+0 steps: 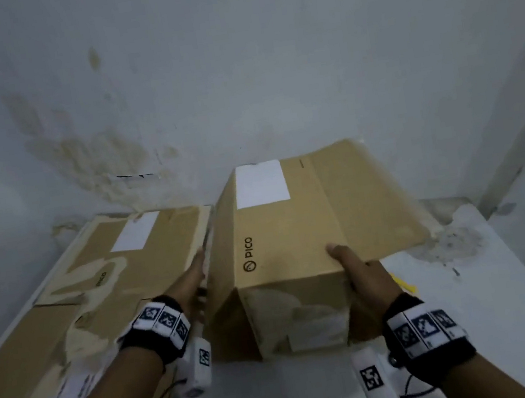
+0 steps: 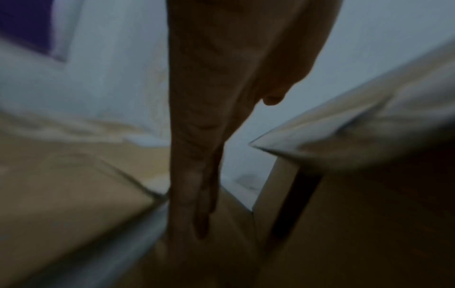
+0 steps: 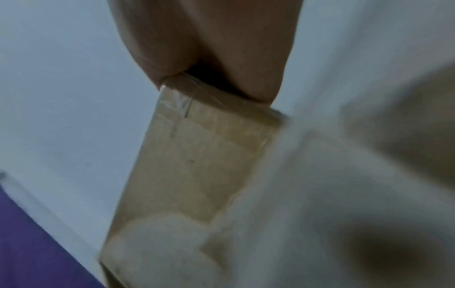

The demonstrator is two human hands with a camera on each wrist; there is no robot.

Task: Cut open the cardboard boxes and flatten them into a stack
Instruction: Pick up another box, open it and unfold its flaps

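Box (image 1: 289, 229), brown cardboard, printed "PICO" on its top face, white label at the far end; sits right of centre on the white table (image 1: 503, 268), still in box form, its top panel slanting and extending to the right. Torn paper patches on its near end face.

Right hand (image 1: 364, 272): grips the near right corner of the box, thumb lying on the top face, the other fingers round the near end; in the right wrist view the palm and thumb close on a taped cardboard edge (image 3: 216, 97).

Left hand (image 1: 194, 277): fingers straight and together, set flat against the left side of the box, in the gap between it and the flattened pile. The left wrist view shows the fingers (image 2: 194, 175) pointing down that gap, blurred.

Flattened boxes (image 1: 98, 291): brown cardboard lying flat at the left of the table, just beside the box, with a white label near the far end and torn pale patches across the surface.

Yellow object (image 1: 405, 285): small part showing on the table behind the right hand; too little visible to identify.

Wall (image 1: 234, 66): white, stained, at the far side.
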